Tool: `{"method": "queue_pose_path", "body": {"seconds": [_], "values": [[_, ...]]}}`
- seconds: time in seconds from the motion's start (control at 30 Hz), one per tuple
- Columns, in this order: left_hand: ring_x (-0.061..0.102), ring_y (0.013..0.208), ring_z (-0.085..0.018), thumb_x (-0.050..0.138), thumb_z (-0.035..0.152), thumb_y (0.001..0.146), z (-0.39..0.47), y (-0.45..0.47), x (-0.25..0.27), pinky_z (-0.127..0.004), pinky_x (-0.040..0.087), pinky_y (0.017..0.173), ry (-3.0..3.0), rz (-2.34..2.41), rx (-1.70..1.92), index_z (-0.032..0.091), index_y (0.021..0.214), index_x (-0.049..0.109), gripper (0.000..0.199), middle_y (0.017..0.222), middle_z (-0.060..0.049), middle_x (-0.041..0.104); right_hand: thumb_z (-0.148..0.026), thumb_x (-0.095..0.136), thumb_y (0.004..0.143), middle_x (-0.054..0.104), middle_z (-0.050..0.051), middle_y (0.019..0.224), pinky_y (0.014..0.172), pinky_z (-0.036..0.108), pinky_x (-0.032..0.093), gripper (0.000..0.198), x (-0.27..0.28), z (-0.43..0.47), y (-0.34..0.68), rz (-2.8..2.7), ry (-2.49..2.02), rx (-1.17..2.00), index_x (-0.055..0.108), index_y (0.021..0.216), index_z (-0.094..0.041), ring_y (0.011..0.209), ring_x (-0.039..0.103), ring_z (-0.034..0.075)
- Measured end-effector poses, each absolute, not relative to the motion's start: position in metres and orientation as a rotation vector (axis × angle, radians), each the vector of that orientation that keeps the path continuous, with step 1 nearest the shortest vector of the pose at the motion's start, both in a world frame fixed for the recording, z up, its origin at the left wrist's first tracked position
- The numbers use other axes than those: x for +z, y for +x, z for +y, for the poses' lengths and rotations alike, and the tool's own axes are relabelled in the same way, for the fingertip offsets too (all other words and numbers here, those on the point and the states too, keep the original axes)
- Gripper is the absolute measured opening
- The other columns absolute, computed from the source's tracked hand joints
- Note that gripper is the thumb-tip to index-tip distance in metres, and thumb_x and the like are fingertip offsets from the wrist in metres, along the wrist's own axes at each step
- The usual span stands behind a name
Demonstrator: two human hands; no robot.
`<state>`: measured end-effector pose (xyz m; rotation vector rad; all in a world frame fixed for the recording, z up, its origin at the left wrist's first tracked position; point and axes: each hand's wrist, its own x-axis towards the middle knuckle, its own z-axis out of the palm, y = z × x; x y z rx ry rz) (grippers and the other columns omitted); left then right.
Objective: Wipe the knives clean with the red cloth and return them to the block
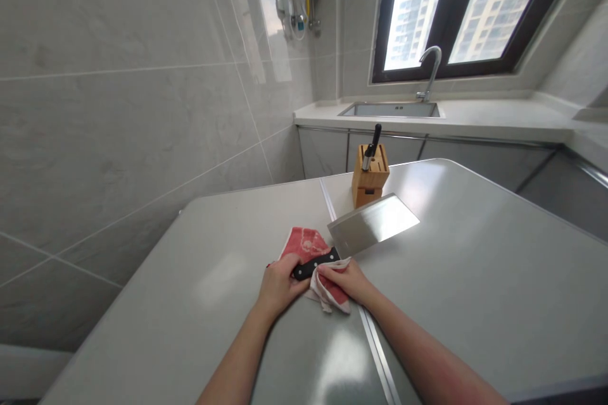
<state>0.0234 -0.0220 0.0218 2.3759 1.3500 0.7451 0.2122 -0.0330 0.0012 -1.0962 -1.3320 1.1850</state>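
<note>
A cleaver (375, 224) with a wide shiny blade and a black riveted handle is held above the table, its blade pointing to the right and away from me. My left hand (280, 285) is closed round the rear end of the handle. A red and white cloth (306, 242) shows behind the handle, and another part of it bunches up in front. My right hand (349, 281) pinches that front part against the handle near the blade. Whether the cloth is one piece or two I cannot tell.
Behind the blade stands a wooden knife block (368, 180) with black-handled tools in it. The pale table (228, 304) has a metal seam running lengthwise. Further back are a counter (494, 114), a sink (394, 109), a tap (431, 69) and a window.
</note>
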Motion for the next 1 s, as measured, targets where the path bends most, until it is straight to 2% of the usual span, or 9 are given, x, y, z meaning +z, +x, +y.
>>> {"method": "queue_pose_path", "body": {"seconds": [0.2, 0.57, 0.73, 1.0], "values": [[0.052, 0.063, -0.015, 0.054, 0.045, 0.080, -0.022, 0.026, 0.022, -0.023, 0.034, 0.057, 2.390, 1.270, 0.643, 0.019, 0.073, 0.055, 0.027, 0.069, -0.001, 0.058, -0.039, 0.069, 0.066, 0.072, 0.006, 0.087, 0.080, 0.037, 0.050, 0.029, 0.008, -0.035, 0.213, -1.358, -1.073, 1.185, 0.067, 0.085, -0.016, 0.081, 0.065, 0.022], [0.052, 0.064, -0.016, 0.048, 0.046, 0.084, -0.017, 0.021, 0.011, -0.025, 0.035, 0.060, 2.314, 1.229, 0.681, 0.017, 0.078, 0.058, 0.031, 0.071, -0.002, 0.060, -0.037, 0.070, 0.067, 0.071, 0.006, 0.093, 0.086, 0.038, 0.047, 0.030, 0.006, -0.033, 0.214, -1.369, -1.044, 1.214, 0.068, 0.090, -0.018, 0.087, 0.064, 0.022], [0.055, 0.071, -0.018, 0.054, 0.044, 0.082, -0.016, 0.019, 0.010, -0.026, 0.039, 0.065, 2.221, 1.235, 0.789, 0.016, 0.087, 0.060, 0.030, 0.078, -0.004, 0.063, -0.037, 0.072, 0.065, 0.072, 0.005, 0.086, 0.080, 0.037, 0.049, 0.027, -0.006, -0.031, 0.213, -1.320, -1.032, 1.287, 0.068, 0.082, -0.017, 0.080, 0.065, 0.021], [0.051, 0.065, -0.015, 0.059, 0.045, 0.077, -0.014, 0.015, 0.017, -0.023, 0.036, 0.059, 2.139, 1.200, 0.772, 0.015, 0.081, 0.061, 0.030, 0.070, 0.000, 0.060, -0.038, 0.072, 0.062, 0.072, 0.003, 0.079, 0.074, 0.034, 0.050, 0.024, -0.009, -0.031, 0.211, -1.362, -1.063, 1.250, 0.069, 0.074, -0.018, 0.075, 0.064, 0.021]]}}
